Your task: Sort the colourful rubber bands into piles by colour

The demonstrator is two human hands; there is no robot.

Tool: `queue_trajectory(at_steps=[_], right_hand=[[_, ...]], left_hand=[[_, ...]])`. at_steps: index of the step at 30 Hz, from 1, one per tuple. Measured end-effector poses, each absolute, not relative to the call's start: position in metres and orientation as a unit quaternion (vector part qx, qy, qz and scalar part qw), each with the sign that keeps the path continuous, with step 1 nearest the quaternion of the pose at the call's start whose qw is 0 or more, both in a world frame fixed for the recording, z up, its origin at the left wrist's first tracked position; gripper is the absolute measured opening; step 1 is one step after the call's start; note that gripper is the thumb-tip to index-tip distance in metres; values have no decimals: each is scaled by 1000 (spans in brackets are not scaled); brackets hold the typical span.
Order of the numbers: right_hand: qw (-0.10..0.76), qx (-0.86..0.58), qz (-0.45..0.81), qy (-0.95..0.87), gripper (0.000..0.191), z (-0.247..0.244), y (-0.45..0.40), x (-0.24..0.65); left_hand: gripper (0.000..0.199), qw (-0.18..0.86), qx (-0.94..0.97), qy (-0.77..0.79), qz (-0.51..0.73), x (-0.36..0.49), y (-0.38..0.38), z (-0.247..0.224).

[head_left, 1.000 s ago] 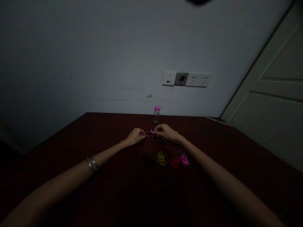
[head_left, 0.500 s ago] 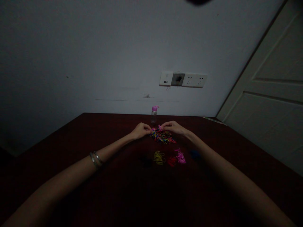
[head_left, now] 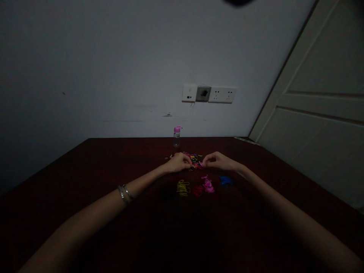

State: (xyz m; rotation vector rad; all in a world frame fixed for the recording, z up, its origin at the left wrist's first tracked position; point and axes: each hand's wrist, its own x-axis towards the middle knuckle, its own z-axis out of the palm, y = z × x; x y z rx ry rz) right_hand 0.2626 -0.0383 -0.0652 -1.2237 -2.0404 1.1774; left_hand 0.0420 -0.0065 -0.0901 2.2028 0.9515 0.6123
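A mixed heap of coloured rubber bands (head_left: 194,158) lies on the dark red table. My left hand (head_left: 179,162) covers the heap's left side, its thumb and fingers pinched together at the near edge; what sits between them is too small to make out. From the right, my right hand (head_left: 218,161) reaches to the heap with closed fingertips, and pink rubber bands show at their tips. Nearer to me are separate little piles of yellow rubber bands (head_left: 182,188), red rubber bands (head_left: 197,190), pink rubber bands (head_left: 208,184) and blue rubber bands (head_left: 225,180).
Behind the heap stands a clear bottle (head_left: 176,141) with a pink lid. The table (head_left: 127,149) meets a pale wall bearing a row of sockets (head_left: 209,94). A white panelled door (head_left: 318,98) is at the right. The light is dim.
My left hand has moved over the heap, and my right hand has drawn a little towards me and right of it. The blue pile is now uncovered. The whole view has shifted slightly.
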Motion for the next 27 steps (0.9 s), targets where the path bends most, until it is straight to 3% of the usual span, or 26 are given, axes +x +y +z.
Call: queue_trajectory(at_steps=[8, 15, 27], right_hand=[[124, -438, 317, -832, 16, -84, -72, 284], [135, -439, 297, -837, 18, -88, -77, 280], [211, -473, 293, -803, 20, -84, -46, 305]], left_hand=[[13, 316, 889, 298, 143, 83, -22, -106], [19, 347, 883, 280, 143, 82, -20, -111], [24, 389, 786, 387, 287, 29, 10, -97]])
